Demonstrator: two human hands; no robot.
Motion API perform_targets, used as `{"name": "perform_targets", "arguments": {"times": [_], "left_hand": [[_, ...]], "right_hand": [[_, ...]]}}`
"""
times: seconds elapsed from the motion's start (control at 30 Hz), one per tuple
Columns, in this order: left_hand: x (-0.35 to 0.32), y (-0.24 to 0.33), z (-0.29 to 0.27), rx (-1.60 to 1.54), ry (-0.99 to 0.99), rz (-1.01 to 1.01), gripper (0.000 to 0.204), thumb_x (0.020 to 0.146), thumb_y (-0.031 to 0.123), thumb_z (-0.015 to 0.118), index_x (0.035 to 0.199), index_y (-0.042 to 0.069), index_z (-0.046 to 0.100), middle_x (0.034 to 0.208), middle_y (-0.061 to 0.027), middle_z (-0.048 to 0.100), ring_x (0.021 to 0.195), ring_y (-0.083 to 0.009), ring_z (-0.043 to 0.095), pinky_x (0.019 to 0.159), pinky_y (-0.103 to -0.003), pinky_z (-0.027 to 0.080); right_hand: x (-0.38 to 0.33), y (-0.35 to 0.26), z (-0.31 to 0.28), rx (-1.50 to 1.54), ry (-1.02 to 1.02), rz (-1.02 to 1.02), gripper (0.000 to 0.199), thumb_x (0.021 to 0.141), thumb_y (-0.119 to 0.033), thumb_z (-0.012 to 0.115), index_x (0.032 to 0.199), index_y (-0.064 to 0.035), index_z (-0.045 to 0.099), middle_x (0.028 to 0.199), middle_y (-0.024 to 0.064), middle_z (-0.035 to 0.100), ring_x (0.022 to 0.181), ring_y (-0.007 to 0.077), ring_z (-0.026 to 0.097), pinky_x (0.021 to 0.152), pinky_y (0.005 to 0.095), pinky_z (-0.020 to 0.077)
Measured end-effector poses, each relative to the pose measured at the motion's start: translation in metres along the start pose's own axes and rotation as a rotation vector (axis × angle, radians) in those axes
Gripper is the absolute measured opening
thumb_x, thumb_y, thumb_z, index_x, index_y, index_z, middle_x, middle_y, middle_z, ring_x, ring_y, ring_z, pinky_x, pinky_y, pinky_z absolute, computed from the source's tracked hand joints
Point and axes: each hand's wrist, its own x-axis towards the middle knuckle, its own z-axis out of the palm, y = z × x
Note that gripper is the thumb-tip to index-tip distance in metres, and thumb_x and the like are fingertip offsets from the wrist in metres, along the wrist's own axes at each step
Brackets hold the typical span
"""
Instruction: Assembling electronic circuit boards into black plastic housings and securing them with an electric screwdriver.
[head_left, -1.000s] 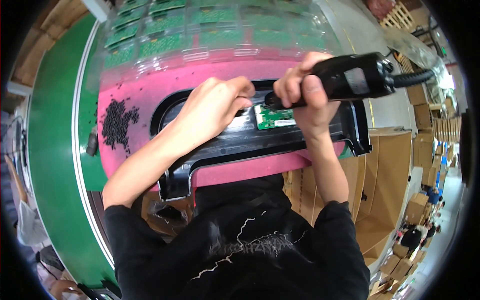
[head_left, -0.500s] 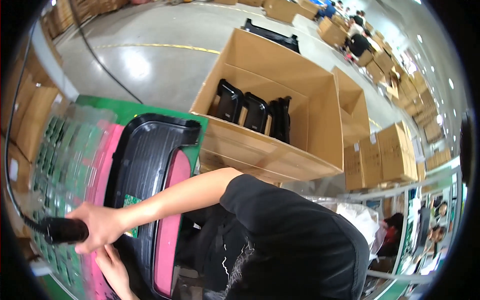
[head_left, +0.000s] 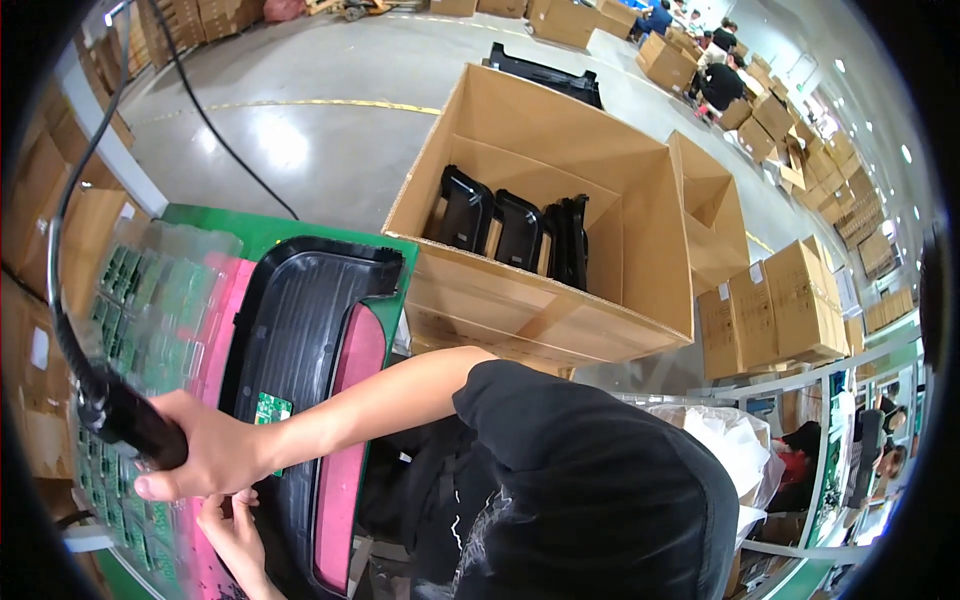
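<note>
Across the bench reaches my right arm, my right hand (head_left: 222,452) wrapped round a black corded electric screwdriver (head_left: 130,425); its tip is out of sight. Just below, my left hand (head_left: 235,535) has thumb and forefinger close together near the right hand; whatever lies between them is too small to make out. Both hands are over the left edge of a long black plastic shell (head_left: 290,330), lying on a pink foam pad (head_left: 340,480). A small green circuit board (head_left: 272,408) sits in the shell, partly covered by my right forearm.
Stacked clear plastic trays (head_left: 150,330) with green circuit boards stand left of the shell. Beyond the green bench edge (head_left: 225,222), an open cardboard box (head_left: 560,320) holds several black shells (head_left: 520,230). A cable (head_left: 215,130) hangs at the upper left. People (head_left: 718,85) work far off.
The screwdriver has tilted, its cord end swinging upward, and my right hand has turned with it. My left fingers have drawn up into a pinch. The whole view has shifted slightly.
</note>
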Motion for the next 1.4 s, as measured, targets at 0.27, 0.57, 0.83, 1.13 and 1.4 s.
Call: {"name": "perform_targets", "arguments": {"times": [0.27, 0.57, 0.83, 1.13, 1.4], "left_hand": [[-0.009, 0.000, -0.013, 0.041, 0.049, 0.142, 0.007, 0.085, -0.001, 0.058, 0.079, -0.005, 0.059, 0.065, -0.0084, 0.062, 0.056, -0.0145, 0.057, 0.054, -0.026, 0.042], [0.002, 0.012, -0.011, 0.012, 0.061, 0.160, 0.014, 0.088, 0.013, 0.062, 0.084, 0.000, 0.066, 0.068, -0.0117, 0.067, 0.065, -0.0240, 0.069, 0.061, -0.032, 0.053], [0.000, 0.004, -0.015, 0.108, 0.127, 0.077, 0.033, 0.094, 0.023, 0.055, 0.074, -0.003, 0.055, 0.061, -0.0215, 0.054, 0.056, -0.0394, 0.053, 0.054, -0.042, 0.042], [0.001, -0.012, -0.014, 0.108, 0.089, 0.103, 0.021, 0.089, 0.021, 0.060, 0.088, 0.000, 0.060, 0.074, -0.0170, 0.063, 0.074, -0.0368, 0.063, 0.064, -0.043, 0.048], [-0.001, -0.013, -0.012, 0.094, 0.017, 0.163, 0.016, 0.078, 0.012, 0.069, 0.085, 0.001, 0.058, 0.080, -0.0150, 0.065, 0.079, -0.0346, 0.065, 0.066, -0.042, 0.051]], "right_hand": [[-0.003, -0.021, 0.011, 0.245, -0.011, 0.100, 0.022, 0.080, -0.019, 0.071, 0.082, -0.0031, 0.055, 0.064, -0.0028, 0.052, 0.055, 0.0048, 0.049, 0.050, 0.0224, 0.0375], [-0.014, -0.010, -0.022, -0.051, -0.157, 0.207, 0.015, 0.088, -0.012, 0.056, 0.098, -0.0045, 0.048, 0.058, 0.0031, 0.046, 0.044, 0.0130, 0.044, 0.044, 0.0285, 0.0406], [-0.018, 0.015, -0.027, -0.042, -0.275, 0.170, 0.035, 0.091, -0.041, 0.055, 0.102, -0.0102, 0.043, 0.058, 0.0007, 0.042, 0.044, 0.0116, 0.039, 0.050, 0.0297, 0.0371], [-0.025, 0.030, -0.012, -0.113, -0.337, 0.186, 0.036, 0.087, -0.034, 0.065, 0.100, -0.0088, 0.043, 0.056, 0.0007, 0.041, 0.044, 0.0117, 0.039, 0.046, 0.0282, 0.0367], [-0.031, 0.036, -0.009, -0.156, -0.359, 0.208, 0.044, 0.083, -0.033, 0.074, 0.104, -0.0063, 0.046, 0.058, 0.0005, 0.046, 0.047, 0.0116, 0.043, 0.047, 0.0266, 0.0369]]}}
